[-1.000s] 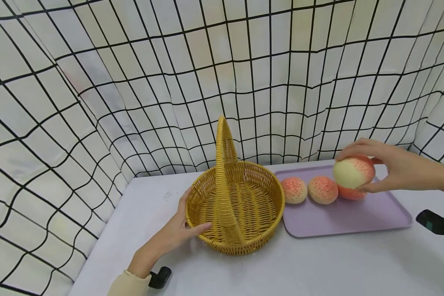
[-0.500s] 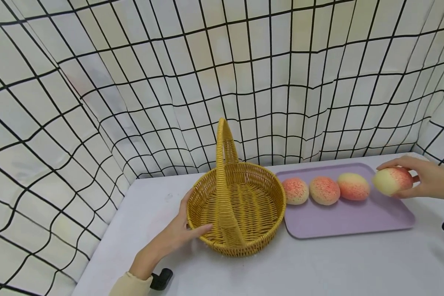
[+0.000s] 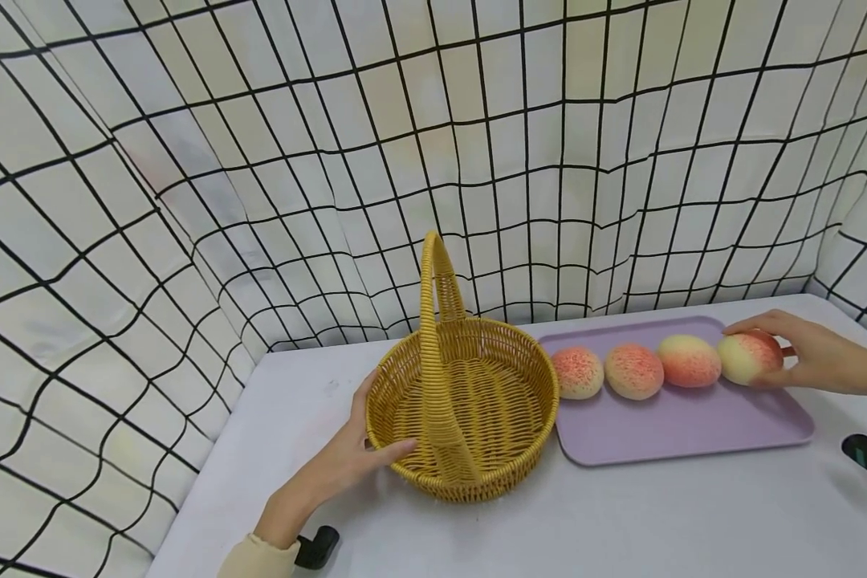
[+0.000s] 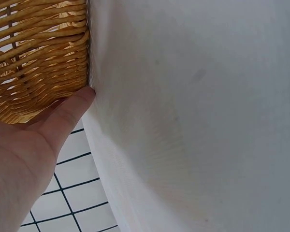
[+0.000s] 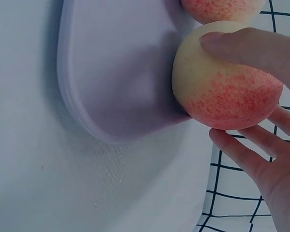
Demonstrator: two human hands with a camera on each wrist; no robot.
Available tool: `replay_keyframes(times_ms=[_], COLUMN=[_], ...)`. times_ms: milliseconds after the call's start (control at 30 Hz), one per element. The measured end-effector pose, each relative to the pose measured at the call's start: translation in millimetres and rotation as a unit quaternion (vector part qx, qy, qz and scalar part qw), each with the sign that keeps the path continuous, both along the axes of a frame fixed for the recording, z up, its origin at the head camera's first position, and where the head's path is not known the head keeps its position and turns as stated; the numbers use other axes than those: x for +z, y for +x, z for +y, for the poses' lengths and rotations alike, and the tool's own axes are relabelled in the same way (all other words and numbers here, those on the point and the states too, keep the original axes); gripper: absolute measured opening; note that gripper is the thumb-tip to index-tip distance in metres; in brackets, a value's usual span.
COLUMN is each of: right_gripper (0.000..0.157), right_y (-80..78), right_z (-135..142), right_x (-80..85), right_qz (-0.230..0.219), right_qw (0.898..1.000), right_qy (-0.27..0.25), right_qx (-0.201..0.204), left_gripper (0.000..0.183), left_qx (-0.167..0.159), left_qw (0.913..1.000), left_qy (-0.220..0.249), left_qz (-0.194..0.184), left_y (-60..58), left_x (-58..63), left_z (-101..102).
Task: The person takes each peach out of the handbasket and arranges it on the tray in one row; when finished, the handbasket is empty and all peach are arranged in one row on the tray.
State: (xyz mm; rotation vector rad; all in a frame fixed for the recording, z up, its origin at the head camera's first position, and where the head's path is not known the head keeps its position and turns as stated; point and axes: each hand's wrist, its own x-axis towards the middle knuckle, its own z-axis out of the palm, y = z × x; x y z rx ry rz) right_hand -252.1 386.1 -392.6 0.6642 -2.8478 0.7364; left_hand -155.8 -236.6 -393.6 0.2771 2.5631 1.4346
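In the head view my left hand [image 3: 347, 453] grips the left rim of a round yellow wicker basket [image 3: 542, 433], thumb over the edge, other fingers along the outer wall. The left wrist view shows the hand [image 4: 34, 150] against the basket's woven side [image 4: 43, 58]. My right hand [image 3: 812, 353] holds a yellow-and-red peach [image 3: 746, 356] at the right end of a row of peaches on the lilac tray [image 3: 665, 433]. Up close, the thumb lies across this peach [image 5: 222, 92] and fingers reach round its far side. Beside it sits another peach [image 3: 688, 361].
Two speckled peaches, one in the middle [image 3: 633, 372] and one at the left [image 3: 578, 373], lie at the tray's back left, close to the basket. A tall arched handle [image 3: 433, 337] spans the basket. White cloth with a black grid [image 3: 506, 160] walls the table's back and left.
My right hand has carried the peach rightward from above the third peach, then lowered it slightly left to the row's right end. The left hand keeps its grip on the basket.
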Motion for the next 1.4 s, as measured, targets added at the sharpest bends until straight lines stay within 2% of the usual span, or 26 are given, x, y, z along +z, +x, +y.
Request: replay_keyframes(times_ms=[200, 400, 600, 800, 967, 1067, 1167, 1267, 1400], right_gripper=[0.064, 0.064, 0.063, 0.066, 0.069, 0.069, 0.062, 0.053, 0.054], right_y=[0.0, 3.8, 3.7, 2.1, 3.0, 4.5, 6.5, 7.5, 11.9], right_z=[-4.9, -6.2, -9.5, -16.2, -16.5, -13.1, -9.0, -10.1, -26.7], right_x=[4.6, 1.8, -2.5, -3.0, -3.3, -2.0, 1.7, 8.0, 21.7], right_qz=[0.003, 0.037, 0.064, 0.058, 0.052, 0.021, -0.003, -0.004, -0.010], right_qw=[1.000, 0.999, 0.997, 0.997, 0.998, 1.000, 0.999, 0.998, 0.996], right_qy=[0.013, 0.033, 0.027, 0.046, 0.041, 0.016, -0.027, -0.049, -0.052], right_qx=[-0.004, -0.017, -0.018, -0.019, -0.014, -0.017, -0.026, -0.042, -0.070], left_gripper=[0.116, 0.116, 0.115, 0.113, 0.113, 0.113, 0.113, 0.113, 0.112], left_qx=[0.008, 0.005, 0.006, 0.002, 0.007, 0.003, -0.002, -0.002, -0.001], left_qw=[0.9999, 1.0000, 1.0000, 1.0000, 1.0000, 1.0000, 0.9999, 0.9999, 0.9999], left_qy=[-0.009, -0.007, -0.006, 0.000, 0.004, 0.007, 0.010, 0.011, 0.012], left_qz=[0.006, 0.000, -0.002, 0.005, -0.001, -0.003, -0.002, -0.002, -0.004], left_y=[1.2, 1.9, 2.9, 1.8, -0.4, -1.6, -2.0, -1.6, -1.1], left_x=[1.1, 1.1, 1.9, 1.8, -0.2, -2.0, -3.3, -3.0, -2.6], left_z=[-1.2, 0.6, 0.5, -1.5, -2.6, -2.8, -2.5, -1.8, -2.2])
